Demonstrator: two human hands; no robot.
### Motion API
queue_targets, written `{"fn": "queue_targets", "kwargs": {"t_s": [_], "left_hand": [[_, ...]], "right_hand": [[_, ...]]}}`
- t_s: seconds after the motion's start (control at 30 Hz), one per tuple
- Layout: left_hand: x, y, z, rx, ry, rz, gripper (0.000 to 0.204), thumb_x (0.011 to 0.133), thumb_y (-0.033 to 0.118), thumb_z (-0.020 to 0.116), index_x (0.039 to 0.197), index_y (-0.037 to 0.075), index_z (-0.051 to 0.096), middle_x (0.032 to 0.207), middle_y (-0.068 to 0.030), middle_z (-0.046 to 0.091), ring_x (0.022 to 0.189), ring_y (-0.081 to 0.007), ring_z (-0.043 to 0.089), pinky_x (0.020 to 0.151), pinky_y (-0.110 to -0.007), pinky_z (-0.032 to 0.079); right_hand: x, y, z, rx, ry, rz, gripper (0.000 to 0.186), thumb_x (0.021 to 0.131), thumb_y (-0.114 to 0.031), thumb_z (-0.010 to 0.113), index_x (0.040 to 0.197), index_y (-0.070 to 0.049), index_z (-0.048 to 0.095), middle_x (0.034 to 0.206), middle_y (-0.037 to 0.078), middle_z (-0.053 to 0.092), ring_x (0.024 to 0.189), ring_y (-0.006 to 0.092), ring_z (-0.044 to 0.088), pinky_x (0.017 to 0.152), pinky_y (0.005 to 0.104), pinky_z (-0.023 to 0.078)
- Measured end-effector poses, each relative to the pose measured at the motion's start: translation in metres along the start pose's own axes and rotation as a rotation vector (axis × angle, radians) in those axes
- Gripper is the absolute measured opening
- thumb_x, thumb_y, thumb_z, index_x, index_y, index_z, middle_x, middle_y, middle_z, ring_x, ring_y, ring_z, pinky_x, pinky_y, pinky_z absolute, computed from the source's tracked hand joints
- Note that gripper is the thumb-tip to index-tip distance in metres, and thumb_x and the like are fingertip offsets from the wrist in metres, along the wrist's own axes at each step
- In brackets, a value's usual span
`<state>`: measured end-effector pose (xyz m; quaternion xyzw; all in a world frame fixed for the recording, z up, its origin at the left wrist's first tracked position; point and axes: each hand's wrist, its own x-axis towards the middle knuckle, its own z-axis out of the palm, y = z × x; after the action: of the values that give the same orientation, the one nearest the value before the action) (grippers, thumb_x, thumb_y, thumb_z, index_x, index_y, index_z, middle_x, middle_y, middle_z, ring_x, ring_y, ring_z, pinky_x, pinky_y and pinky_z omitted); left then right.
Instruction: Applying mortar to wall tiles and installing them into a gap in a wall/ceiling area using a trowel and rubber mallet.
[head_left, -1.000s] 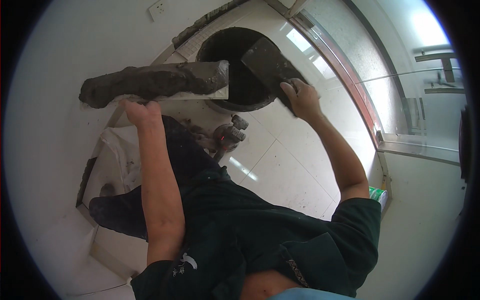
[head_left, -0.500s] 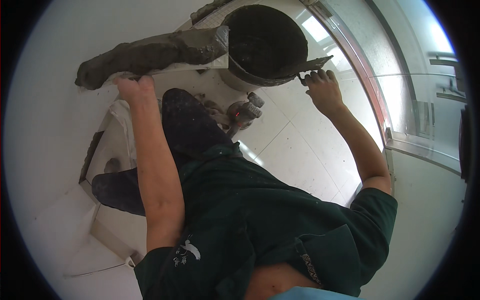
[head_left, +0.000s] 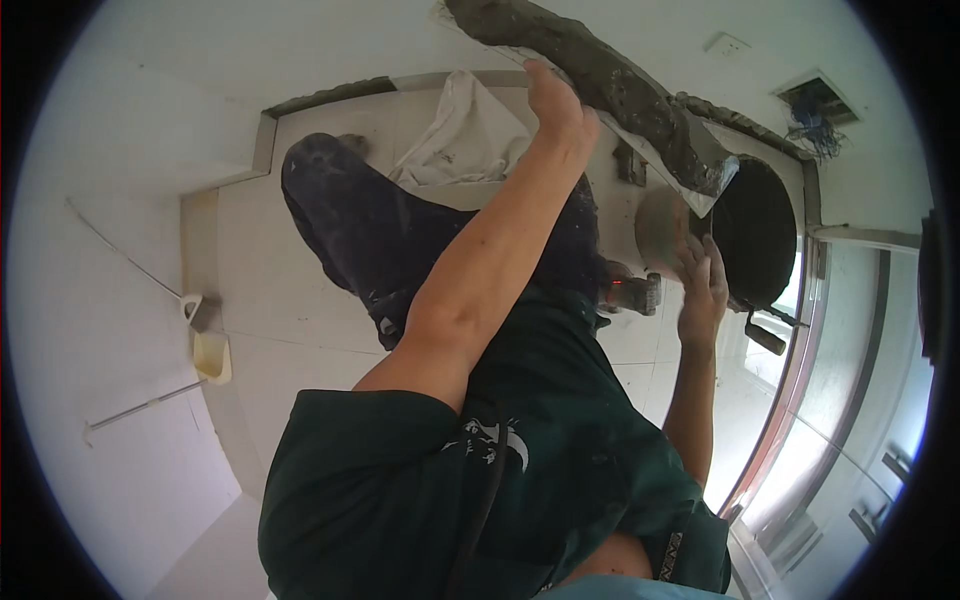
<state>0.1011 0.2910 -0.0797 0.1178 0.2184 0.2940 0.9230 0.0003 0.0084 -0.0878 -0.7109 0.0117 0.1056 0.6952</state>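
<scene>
A long, narrow white tile strip (head_left: 650, 150) carries a thick, uneven layer of wet grey mortar (head_left: 600, 72) along its length. My left hand (head_left: 562, 105) grips its near edge, with the fingers partly hidden beneath it. My right hand (head_left: 703, 285) is below the strip's right end, fingers stretched out beside the bucket; whether they touch the strip I cannot tell. The round bucket (head_left: 755, 230), dark with mortar inside, stands partly behind that end. On its near rim lies a trowel (head_left: 766, 336), its handle sticking out towards me.
A small device with a red light (head_left: 630, 290) is on the floor by my knee. Beyond my legs lies a white cloth or sack (head_left: 465, 135). A yellowish dustpan (head_left: 212, 358) stands at the left wall. Loose wires (head_left: 820, 138) hang from a wall opening; a glass door is at right.
My view has turned left. The right hand has let go of the trowel, now on the bucket rim, and moved below the strip's end. The left hand still holds the coated strip.
</scene>
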Motion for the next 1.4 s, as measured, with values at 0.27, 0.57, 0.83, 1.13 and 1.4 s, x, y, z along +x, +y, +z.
{"fn": "queue_targets", "kwargs": {"t_s": [0.27,0.57,0.83,1.13,1.4], "left_hand": [[0.011,0.081,-0.018,-0.024,-0.014,0.102,0.054,0.101,0.044,0.023,0.136,0.005,0.039,0.139,-0.0079,0.042,0.124,-0.0282,0.044,0.110,-0.044,0.031],[0.031,0.208,-0.008,-0.099,-0.309,0.297,0.054,0.102,0.042,0.015,0.132,0.007,0.043,0.133,-0.0093,0.048,0.121,-0.0283,0.046,0.108,-0.045,0.035],[0.063,0.422,-0.053,-0.067,-0.441,0.362,0.053,0.100,0.048,0.025,0.125,0.007,0.049,0.122,-0.0037,0.058,0.110,-0.0224,0.053,0.099,-0.038,0.043],[0.137,0.517,-0.249,0.218,-0.407,0.416,0.114,0.057,0.075,0.068,0.141,0.005,0.033,0.146,-0.0055,0.036,0.134,-0.0243,0.030,0.114,-0.047,0.017],[0.267,0.543,-0.400,0.154,-0.237,0.274,0.107,0.063,0.074,0.063,0.141,0.007,0.035,0.146,-0.0062,0.036,0.135,-0.0272,0.029,0.114,-0.048,0.018]], "right_hand": [[0.049,0.000,0.112,0.650,-0.230,-0.126,0.040,0.098,-0.012,0.048,0.133,0.004,0.041,0.124,0.013,0.056,0.111,0.0225,0.058,0.093,0.0358,0.047],[0.085,-0.038,0.209,0.769,-0.352,-0.075,0.025,0.096,-0.007,0.046,0.115,0.006,0.053,0.112,0.013,0.062,0.099,0.0227,0.063,0.090,0.0384,0.052],[0.113,-0.041,0.343,0.814,-0.445,0.056,0.026,0.096,-0.007,0.043,0.116,0.006,0.052,0.115,0.015,0.061,0.101,0.0256,0.063,0.092,0.0416,0.052],[0.139,0.100,0.494,0.694,-0.535,0.198,0.025,0.095,-0.007,0.044,0.114,0.006,0.053,0.114,0.014,0.061,0.101,0.0258,0.062,0.095,0.0446,0.050],[0.171,0.237,0.599,0.663,-0.471,0.339,0.029,0.096,-0.008,0.043,0.120,0.006,0.050,0.118,0.014,0.059,0.105,0.0252,0.060,0.099,0.0428,0.046]]}}
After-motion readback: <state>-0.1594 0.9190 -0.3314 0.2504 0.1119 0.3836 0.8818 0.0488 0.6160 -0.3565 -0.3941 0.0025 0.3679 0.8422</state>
